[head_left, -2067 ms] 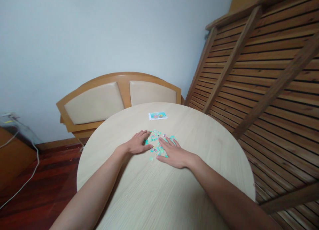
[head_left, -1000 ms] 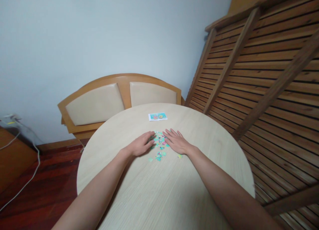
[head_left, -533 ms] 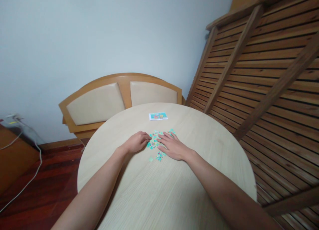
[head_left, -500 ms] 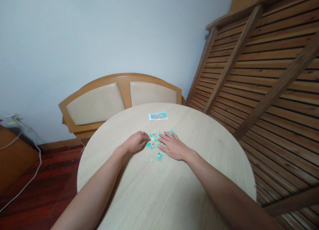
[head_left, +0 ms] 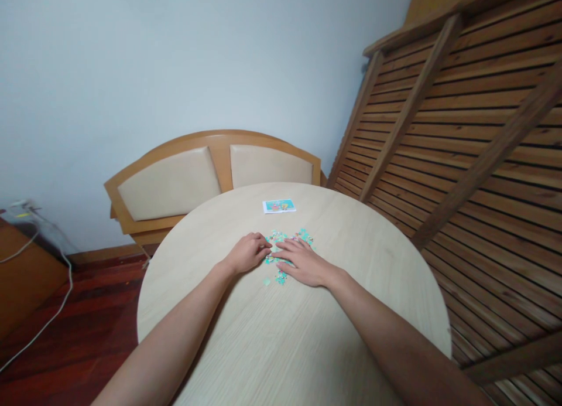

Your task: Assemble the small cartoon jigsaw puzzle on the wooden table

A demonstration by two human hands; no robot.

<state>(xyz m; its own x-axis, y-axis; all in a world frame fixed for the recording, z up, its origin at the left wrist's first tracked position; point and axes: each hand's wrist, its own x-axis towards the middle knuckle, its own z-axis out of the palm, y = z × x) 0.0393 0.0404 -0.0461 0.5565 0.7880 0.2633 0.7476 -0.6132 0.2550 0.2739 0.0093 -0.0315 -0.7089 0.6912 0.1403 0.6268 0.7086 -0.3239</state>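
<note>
Pieces lie scattered on the desk, none discernibly joined, your right hand spread over them, grasping nothing evident, your left hand curled at their left edge, grip undeterminable, picture card flat on the far side.

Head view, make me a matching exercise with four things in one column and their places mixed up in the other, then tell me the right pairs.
1. picture card
2. small pieces
3. padded headboard
4. slatted wooden panel

A. beyond the far edge of the table
B. along the right side of the view
C. on the table, beyond both hands
D. on the table, around the fingers of the left hand and right hand

Pairs: 1-C, 2-D, 3-A, 4-B
</note>
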